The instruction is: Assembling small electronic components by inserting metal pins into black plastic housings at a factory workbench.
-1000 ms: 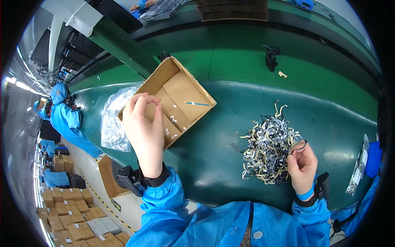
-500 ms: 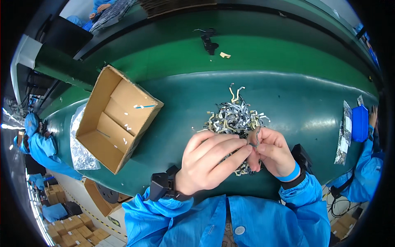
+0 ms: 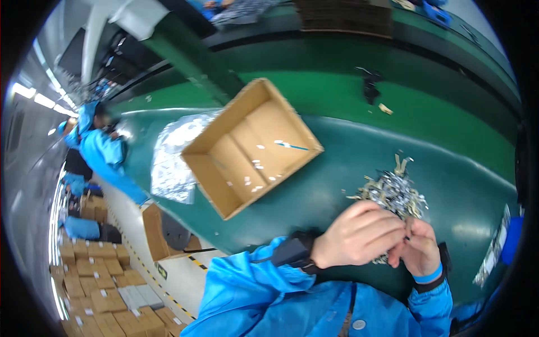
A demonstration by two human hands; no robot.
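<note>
My left hand point(image 3: 359, 235) and my right hand point(image 3: 420, 248) meet at the fingertips over the near side of a heap of short cables point(image 3: 396, 191). The heap mixes grey, black and cream wires with small pale connectors. Both hands are closed in a pinch around one short cable point(image 3: 407, 238). Only a small dark bit of it shows between the fingers; blur and the fingers cover the rest. The left fingers lie over the top, while the right thumb and forefinger grip from the other side.
A cardboard box point(image 3: 210, 178) with small white bits and a blue strip stands left on the green table. A clear plastic bag point(image 3: 168, 163) lies beside it. Black scrap point(image 3: 370, 87) sits far back; a silvery bag point(image 3: 493, 247) lies right. Co-workers point(image 3: 101, 149) are at left.
The view has swung to the left, so box, heap and hands appear farther right. Both hands stay together at the heap; the grey wire seen between the fingers before is now mostly hidden.
</note>
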